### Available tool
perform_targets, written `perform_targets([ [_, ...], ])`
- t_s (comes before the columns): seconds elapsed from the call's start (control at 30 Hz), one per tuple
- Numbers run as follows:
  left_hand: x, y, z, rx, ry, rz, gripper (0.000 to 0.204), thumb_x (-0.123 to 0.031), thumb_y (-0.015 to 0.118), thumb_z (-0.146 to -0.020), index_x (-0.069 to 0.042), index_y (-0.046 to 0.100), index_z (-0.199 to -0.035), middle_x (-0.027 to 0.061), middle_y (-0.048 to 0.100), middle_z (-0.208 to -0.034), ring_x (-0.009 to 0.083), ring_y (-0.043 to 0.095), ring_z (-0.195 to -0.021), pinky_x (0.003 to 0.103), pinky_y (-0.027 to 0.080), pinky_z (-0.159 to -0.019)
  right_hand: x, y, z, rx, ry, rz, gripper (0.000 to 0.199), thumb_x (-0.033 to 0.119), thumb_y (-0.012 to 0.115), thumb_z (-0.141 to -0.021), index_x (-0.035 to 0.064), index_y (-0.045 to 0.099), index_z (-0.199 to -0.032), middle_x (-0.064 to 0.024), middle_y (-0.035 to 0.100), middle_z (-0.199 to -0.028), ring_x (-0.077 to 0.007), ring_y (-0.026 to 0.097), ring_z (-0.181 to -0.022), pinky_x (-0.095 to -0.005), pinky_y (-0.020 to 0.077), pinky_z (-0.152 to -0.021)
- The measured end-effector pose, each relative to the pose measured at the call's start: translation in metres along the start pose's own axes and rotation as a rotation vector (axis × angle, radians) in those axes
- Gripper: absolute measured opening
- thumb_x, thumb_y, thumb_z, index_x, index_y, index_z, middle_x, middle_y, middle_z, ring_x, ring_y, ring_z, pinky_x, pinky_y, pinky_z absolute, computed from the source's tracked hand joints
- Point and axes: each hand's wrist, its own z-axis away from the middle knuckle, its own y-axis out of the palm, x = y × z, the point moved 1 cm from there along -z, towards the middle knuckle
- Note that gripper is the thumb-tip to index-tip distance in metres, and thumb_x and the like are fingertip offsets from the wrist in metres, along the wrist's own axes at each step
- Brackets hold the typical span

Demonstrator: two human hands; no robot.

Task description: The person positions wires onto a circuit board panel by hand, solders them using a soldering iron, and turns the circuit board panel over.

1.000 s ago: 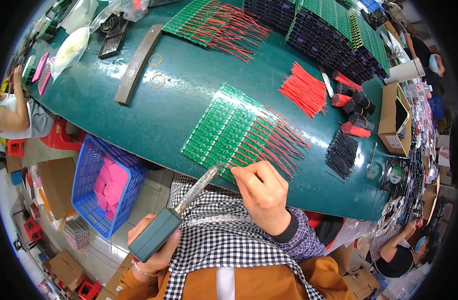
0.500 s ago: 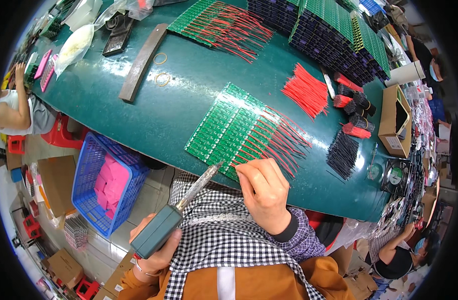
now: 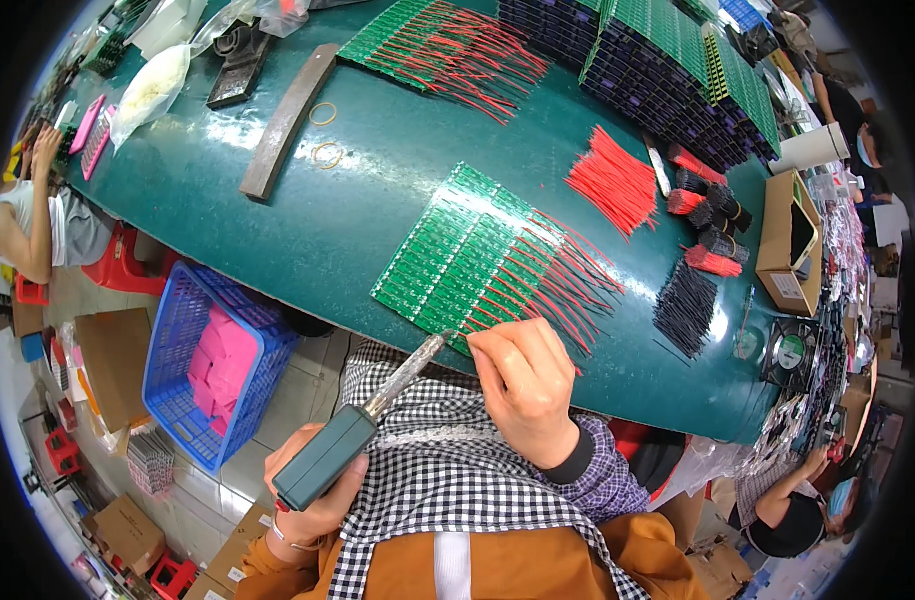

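My left hand (image 3: 312,490) grips the green handle of a soldering iron (image 3: 362,422); its metal tip points up at the near edge of a green circuit board panel (image 3: 457,255) lying on the dark green table (image 3: 277,230). Red wires (image 3: 557,280) stick out of the panel's right side. My right hand (image 3: 527,385) rests at the panel's near edge with fingers pinched together, seemingly on a thin red wire by the iron's tip.
A loose pile of red wires (image 3: 612,180), bundles of black wires (image 3: 682,305) and stacked green boards (image 3: 667,70) lie further back. Another wired panel (image 3: 437,50) is at the far side. A blue basket (image 3: 212,365) with pink pieces stands on the floor left. Other people sit nearby.
My right hand has shifted slightly right along the panel's near edge, and the iron's tip has followed it.
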Motion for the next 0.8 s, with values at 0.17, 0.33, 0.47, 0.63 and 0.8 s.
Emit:
perform_targets([
  [0.17, 0.001, 0.003, -0.004, 0.025, 0.032, -0.017, 0.026, -0.001, 0.082, -0.073, 0.005, 0.074, -0.097, 0.0144, 0.072, -0.09, 0.0258, 0.073, -0.075, 0.032, 0.057, -0.067, 0.0, 0.0, 0.0, 0.007, 0.001, 0.008, 0.02, -0.004, 0.079, -0.077, 0.0004, 0.072, -0.095, -0.0067, 0.066, -0.087, -0.0242, 0.064, -0.078, -0.0366, 0.0481, -0.069],
  [0.33, 0.003, 0.004, 0.0, 0.021, 0.013, -0.029, 0.026, -0.001, 0.082, -0.073, 0.005, 0.073, -0.097, 0.014, 0.071, -0.089, 0.0253, 0.071, -0.072, 0.033, 0.056, -0.065, 0.0, 0.001, 0.0, 0.008, -0.009, 0.028, 0.023, -0.004, 0.078, -0.074, 0.0015, 0.072, -0.096, -0.0062, 0.065, -0.087, -0.0238, 0.064, -0.079, -0.0363, 0.0479, -0.068],
  [0.47, 0.008, 0.002, 0.004, 0.007, 0.059, -0.06, 0.026, -0.001, 0.082, -0.073, 0.005, 0.074, -0.096, 0.0141, 0.071, -0.089, 0.0257, 0.07, -0.07, 0.033, 0.055, -0.063, -0.001, 0.001, 0.001, 0.006, -0.016, 0.038, 0.023, -0.004, 0.077, -0.074, 0.0021, 0.072, -0.096, -0.006, 0.065, -0.087, -0.0235, 0.063, -0.078, -0.0362, 0.0477, -0.068],
  [0.63, 0.017, -0.002, 0.018, -0.015, -0.049, -0.015, 0.026, -0.002, 0.081, -0.073, 0.005, 0.074, -0.097, 0.014, 0.07, -0.088, 0.0253, 0.069, -0.069, 0.034, 0.053, -0.061, -0.002, 0.003, 0.0, 0.004, -0.017, 0.035, 0.022, -0.004, 0.076, -0.075, 0.0025, 0.072, -0.096, -0.0055, 0.065, -0.088, -0.0231, 0.062, -0.077, -0.036, 0.0468, -0.067],
  [0.8, 0.019, 0.0, 0.018, -0.046, -0.054, -0.009, 0.025, -0.003, 0.081, -0.074, 0.005, 0.073, -0.096, 0.0138, 0.069, -0.087, 0.0252, 0.066, -0.068, 0.034, 0.051, -0.06, -0.001, 0.001, -0.002, -0.003, -0.017, 0.049, 0.022, -0.003, 0.076, -0.075, 0.003, 0.072, -0.096, -0.0051, 0.064, -0.087, -0.0229, 0.062, -0.077, -0.0359, 0.0466, -0.067],
])
